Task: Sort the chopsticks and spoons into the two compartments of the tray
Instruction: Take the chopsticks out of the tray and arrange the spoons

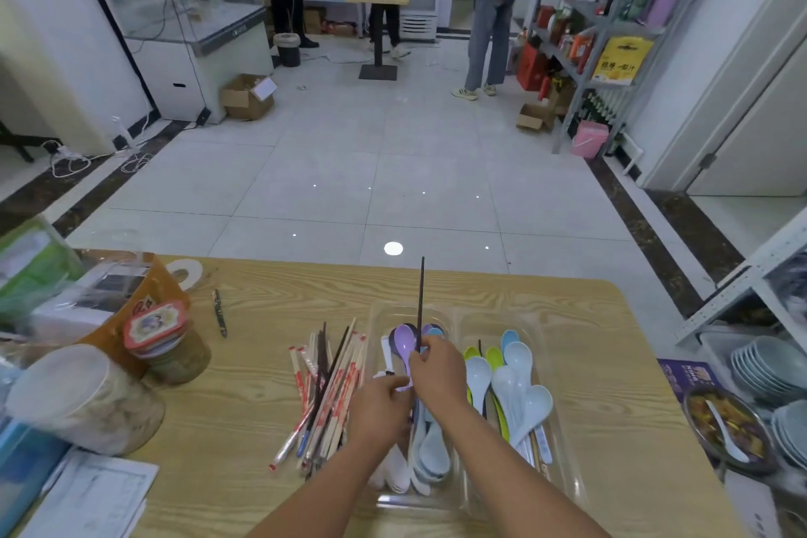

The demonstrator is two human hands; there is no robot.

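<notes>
Now, the clear two-compartment tray [489,312] sits on the wooden worktop [611,363], close to the person. Its left compartment [384,319] holds spoons: a purple spoon [404,341] at the far end, and white and pale blue spoons [432,446] nearer the person. The right compartment [539,334] holds a mix: pale blue spoons [519,384], green spoons [493,356] and a few paper-wrapped chopsticks [541,446] beneath them at the near end.

The right hand [436,376] hovers over the left compartment and pinches the lower end of a dark chopstick [421,297], which stands almost upright with its tip pointing away from the person. The left hand [380,402] lies just beside it at the tray's left edge, fingers curled, the thumb by the purple spoon's handle; whether it grips anything cannot be told.

Just left of the tray, a loose pile of chopsticks [327,389], some wrapped and some dark and bare, lies on the worktop. Further left stand a jar with a red-labelled lid [161,345] and a clear jar on its side [83,398]. At the right edge, a metal dish of food [698,402] holds a white spoon [727,435].
</notes>
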